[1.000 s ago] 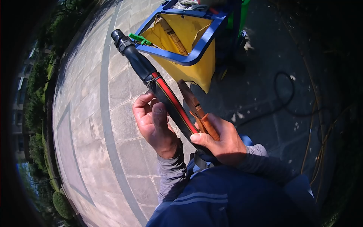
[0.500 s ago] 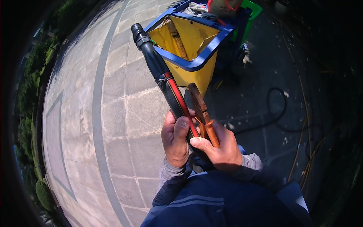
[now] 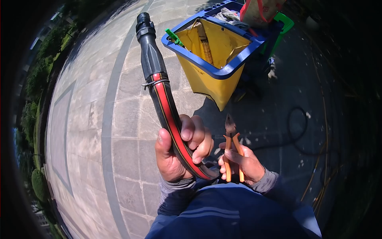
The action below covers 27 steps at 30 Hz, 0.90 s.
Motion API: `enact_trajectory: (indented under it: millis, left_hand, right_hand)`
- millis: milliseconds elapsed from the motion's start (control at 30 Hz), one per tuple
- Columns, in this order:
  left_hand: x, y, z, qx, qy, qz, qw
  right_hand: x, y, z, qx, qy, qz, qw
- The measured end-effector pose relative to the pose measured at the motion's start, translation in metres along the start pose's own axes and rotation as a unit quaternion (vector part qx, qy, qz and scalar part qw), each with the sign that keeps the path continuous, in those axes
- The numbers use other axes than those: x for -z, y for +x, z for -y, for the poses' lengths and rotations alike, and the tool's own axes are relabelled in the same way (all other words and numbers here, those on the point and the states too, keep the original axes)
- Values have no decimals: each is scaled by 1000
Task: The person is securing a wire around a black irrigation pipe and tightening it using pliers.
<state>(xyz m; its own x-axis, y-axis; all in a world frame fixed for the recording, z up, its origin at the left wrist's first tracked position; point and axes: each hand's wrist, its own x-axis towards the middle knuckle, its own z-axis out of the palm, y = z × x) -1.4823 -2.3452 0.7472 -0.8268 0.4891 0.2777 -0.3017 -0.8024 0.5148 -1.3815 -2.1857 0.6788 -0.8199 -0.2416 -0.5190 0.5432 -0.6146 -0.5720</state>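
Observation:
My left hand (image 3: 181, 149) is closed round a black hose (image 3: 169, 107) with a red stripe. The hose curves up to a black nozzle (image 3: 149, 47) at its far end. A twisted wire (image 3: 156, 83) circles the hose just below the nozzle, its ends sticking out to the left. To the right, my right hand (image 3: 244, 163) grips rusty pliers (image 3: 231, 147) by their orange handles, jaws pointing away from me. The pliers are apart from the hose. The lower part of the hose is hidden near my body.
Ahead stands a cart with a yellow bag (image 3: 207, 81) in a blue frame (image 3: 223, 73); a worn stick (image 3: 205, 44) leans inside. A green clip (image 3: 175, 38) sits on the rim. Grey cloths (image 3: 232, 18) and a red-trimmed bag (image 3: 260, 12) lie behind. A dark hose (image 3: 292, 141) loops on the paving at right.
My right hand has moved away from the hose to the right with the pliers, which now stand upright. My left hand has turned, its fingers wrapping the hose, and the wire shows more clearly.

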Motion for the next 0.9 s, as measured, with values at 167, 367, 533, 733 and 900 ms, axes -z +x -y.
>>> enact_trajectory:
  millis: [167,367,533,733,900]
  left_hand:
    - [-11,2,1,59,-176,60,981]
    - [-22,9,2,120,-151,80,978]
    - [-41,10,18,100,57,-24,993]
    - [-56,5,37,100,213,-92,968]
    - [-61,0,40,93,239,-86,963]
  right_hand:
    - [10,-6,-9,2,69,57,996]
    - [-7,-38,36,133,-133,-3,982]
    - [-21,-47,57,214,-322,-54,921]
    - [-24,-34,61,458,-478,-133,738]
    - [-23,-21,74,582,-571,-214,538]
